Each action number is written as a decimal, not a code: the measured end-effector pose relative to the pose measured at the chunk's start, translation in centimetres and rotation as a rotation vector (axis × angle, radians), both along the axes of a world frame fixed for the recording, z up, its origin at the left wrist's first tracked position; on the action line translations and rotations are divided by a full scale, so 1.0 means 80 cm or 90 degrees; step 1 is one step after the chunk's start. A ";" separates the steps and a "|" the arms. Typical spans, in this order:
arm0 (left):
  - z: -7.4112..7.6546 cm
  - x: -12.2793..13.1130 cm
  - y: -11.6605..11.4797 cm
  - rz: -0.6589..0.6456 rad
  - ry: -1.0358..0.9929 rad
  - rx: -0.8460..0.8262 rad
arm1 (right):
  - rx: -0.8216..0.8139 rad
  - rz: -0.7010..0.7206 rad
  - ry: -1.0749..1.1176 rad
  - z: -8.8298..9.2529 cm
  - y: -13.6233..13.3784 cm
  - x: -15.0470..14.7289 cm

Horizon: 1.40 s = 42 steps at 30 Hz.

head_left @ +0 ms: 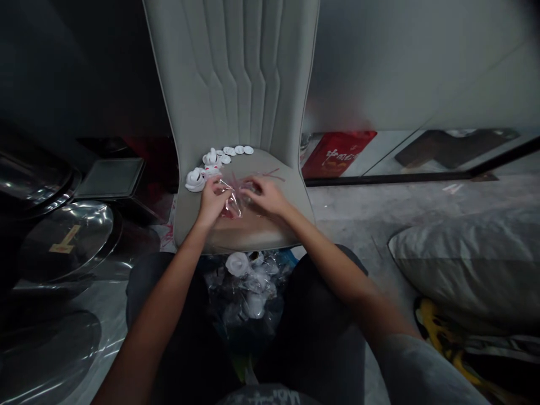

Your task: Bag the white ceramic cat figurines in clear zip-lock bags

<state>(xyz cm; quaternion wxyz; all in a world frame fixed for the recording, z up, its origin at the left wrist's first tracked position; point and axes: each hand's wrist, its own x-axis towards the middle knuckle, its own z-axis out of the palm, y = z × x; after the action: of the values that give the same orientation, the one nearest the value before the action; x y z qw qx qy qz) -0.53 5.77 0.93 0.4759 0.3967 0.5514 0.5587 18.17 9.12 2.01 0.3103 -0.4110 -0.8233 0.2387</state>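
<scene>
- Shining between the two hands, over the front half of the chair seat (188, 218), is a small clear bag (233, 207); whether its lower end touches the seat I can't tell from here.
- The left hand (215, 197) is curled, with thumb and fingers seemingly pinched on the near-left side of the film.
- The right hand (266, 194) has its fingers bent toward the bag's other side, but they are blurred, and I can't tell if they grip it or only hover beside it.
- By its glare and creases, I'd judge the film thin, light and floppy, with no stiffness of its own, and probably slick under bare fingertips.
- Something red (230, 214) shows low in the bag, too small to make out; I'd guess it adds little weight.
- The best hold, to my mind, is a thumb-and-finger pinch on each side of the upper edge, well clear of the shiny folds; a hard tug could stretch or split such film.
- Beyond the left hand lie white bundles (195, 180) and a row of white discs (239, 149), near enough for a careless wrist to nudge.
- Thin reddish strips (276, 174) lie just past the right hand, easily brushed aside, I'd say.
</scene>
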 end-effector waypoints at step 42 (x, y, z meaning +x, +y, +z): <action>-0.007 0.006 -0.048 -0.293 0.884 0.176 | -0.026 -0.025 -0.247 -0.008 0.078 -0.159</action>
<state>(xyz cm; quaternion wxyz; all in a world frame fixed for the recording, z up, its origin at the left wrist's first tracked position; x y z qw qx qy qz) -0.04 1.92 0.34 0.0684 0.8202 0.5529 0.1302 5.47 15.38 1.33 0.1417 -0.4718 -0.8544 0.1655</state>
